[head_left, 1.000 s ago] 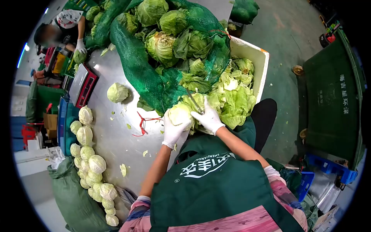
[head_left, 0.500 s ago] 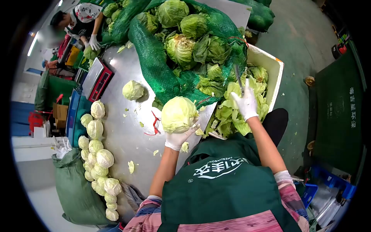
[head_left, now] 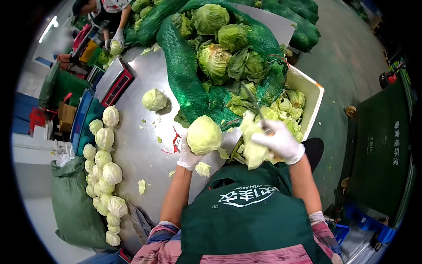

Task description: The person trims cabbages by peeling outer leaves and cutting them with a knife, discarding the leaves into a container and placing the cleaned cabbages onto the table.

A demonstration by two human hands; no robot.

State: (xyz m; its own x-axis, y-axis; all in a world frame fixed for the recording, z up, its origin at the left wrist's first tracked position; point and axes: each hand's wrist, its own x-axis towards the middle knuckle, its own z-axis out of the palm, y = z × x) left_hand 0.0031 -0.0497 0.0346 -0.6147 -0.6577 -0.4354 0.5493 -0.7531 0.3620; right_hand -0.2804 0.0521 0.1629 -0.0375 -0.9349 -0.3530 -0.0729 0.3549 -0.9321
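Observation:
My left hand (head_left: pixel 188 155), in a white glove, cups a pale green cabbage (head_left: pixel 204 134) from below and the left, above the metal table. A loose flap of leaf hangs at the cabbage's lower right. In my gloved right hand (head_left: pixel 283 143) is a knife (head_left: pixel 252 99), its thin dark blade pointing up and away. The same hand has a pale cabbage leaf (head_left: pixel 255 147), blurred by motion, over a white foam box (head_left: pixel 313 92) of cut leaves. Beyond, an opened green net bag (head_left: pixel 182 75) holds several untrimmed cabbages (head_left: pixel 214 64).
One cabbage (head_left: pixel 154 100) sits alone on the table (head_left: pixel 145 163), near a red tie (head_left: pixel 176 140) and leaf scraps. Several trimmed cabbages (head_left: pixel 112 173) line the left edge. A red scale (head_left: pixel 115 83) stands farther back. Another person's gloved hand (head_left: pixel 118 38) touches a cabbage at upper left.
My right hand has come down and left, and now has a leaf along with the knife. My left hand has shifted slightly left around the cabbage. The whole view has tilted a little.

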